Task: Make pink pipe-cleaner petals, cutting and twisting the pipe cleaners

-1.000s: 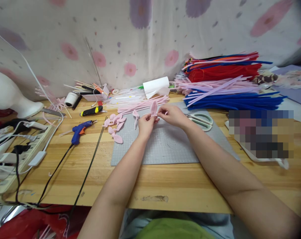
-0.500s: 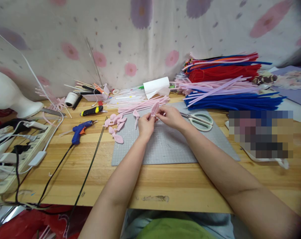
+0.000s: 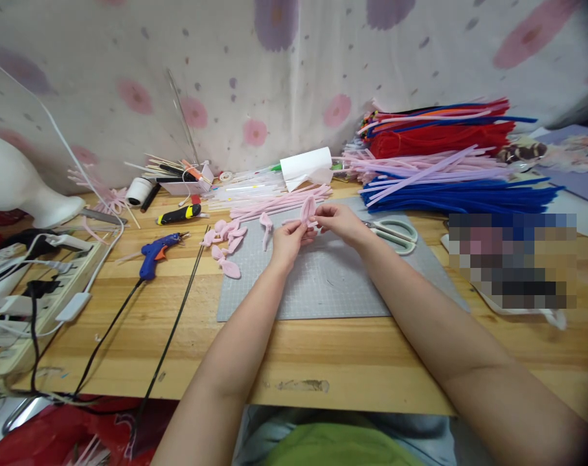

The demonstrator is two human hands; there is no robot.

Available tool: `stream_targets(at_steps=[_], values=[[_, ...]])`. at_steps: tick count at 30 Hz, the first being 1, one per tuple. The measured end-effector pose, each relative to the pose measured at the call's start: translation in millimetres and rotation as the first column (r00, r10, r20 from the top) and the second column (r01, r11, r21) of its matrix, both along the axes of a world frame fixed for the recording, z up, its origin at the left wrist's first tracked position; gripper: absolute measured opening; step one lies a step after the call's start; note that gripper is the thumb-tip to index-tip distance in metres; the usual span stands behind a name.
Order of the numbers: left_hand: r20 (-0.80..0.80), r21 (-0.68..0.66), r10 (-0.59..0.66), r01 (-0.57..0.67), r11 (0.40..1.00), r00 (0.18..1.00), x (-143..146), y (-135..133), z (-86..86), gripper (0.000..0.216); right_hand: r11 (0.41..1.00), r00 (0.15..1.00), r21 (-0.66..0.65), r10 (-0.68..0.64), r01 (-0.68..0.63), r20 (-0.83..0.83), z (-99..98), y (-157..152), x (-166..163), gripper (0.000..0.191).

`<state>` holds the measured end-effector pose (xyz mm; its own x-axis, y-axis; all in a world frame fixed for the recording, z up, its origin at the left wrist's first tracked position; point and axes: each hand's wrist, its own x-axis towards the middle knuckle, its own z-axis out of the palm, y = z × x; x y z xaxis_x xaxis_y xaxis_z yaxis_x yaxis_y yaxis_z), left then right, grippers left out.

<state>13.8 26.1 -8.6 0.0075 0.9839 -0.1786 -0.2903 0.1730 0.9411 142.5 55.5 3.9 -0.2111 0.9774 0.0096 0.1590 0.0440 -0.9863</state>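
Above the grey cutting mat (image 3: 333, 291), my left hand (image 3: 288, 244) pinches the lower end of a pink pipe-cleaner petal (image 3: 308, 208), a looped fuzzy shape that points upward. My right hand (image 3: 343, 224) is at the petal's right side, thumb and fingers pinched together at its lower edge. The exact grip of the right fingertips is partly hidden. To the left of my left hand, a smaller bent pink pipe-cleaner piece (image 3: 265, 226) lies on the mat. Several finished-looking pink shapes (image 3: 228, 234) lie in a cluster at the mat's left edge.
Scissors (image 3: 395, 236) lie right of my right hand. Bundles of blue pipe cleaners (image 3: 459, 195) and red ones (image 3: 440, 139) are stacked behind. Leftward are a blue glue gun (image 3: 154, 255) with its cord, a utility knife (image 3: 178, 214) and a power strip (image 3: 61, 294).
My right hand has shifted slightly right, its fingers drawn a little away from my left hand. The pink petal has moved slightly right and looks wider, its loop more visible.
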Motion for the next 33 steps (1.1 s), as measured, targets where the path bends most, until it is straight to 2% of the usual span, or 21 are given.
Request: stream_targets(at_steps=[6,15,20,25,33], values=[[0.036,-0.031,0.022,-0.021,0.999,0.999,1.6,0.1,-1.3,0.008,1.000,0.994,0.004,-0.001,0.002,-0.108,-3.7,-1.7,-5.0,0.024],[0.101,-0.063,0.040,-0.033,0.997,0.994,6.0,-2.3,-1.5,0.008,0.999,0.991,-0.021,-0.044,0.041,-0.123,-1.8,-4.9,-6.9,0.025],[0.154,-0.049,-0.033,0.041,0.998,0.988,3.4,-0.6,-1.3,0.012,0.998,0.993,-0.048,-0.042,0.036,-0.115,-5.3,-2.1,-2.4,0.023],[0.166,-0.080,-0.128,0.143,0.986,0.978,-1.8,-1.1,2.4,0.010,0.995,0.989,-0.102,0.002,-0.018,-0.151,-9.3,-0.2,5.0,0.025],[0.155,-0.063,-0.089,0.100,0.993,0.984,2.2,-4.3,1.8,0.011,0.992,0.983,-0.066,0.094,-0.106,-0.159,-8.5,-0.9,9.5,0.025]])
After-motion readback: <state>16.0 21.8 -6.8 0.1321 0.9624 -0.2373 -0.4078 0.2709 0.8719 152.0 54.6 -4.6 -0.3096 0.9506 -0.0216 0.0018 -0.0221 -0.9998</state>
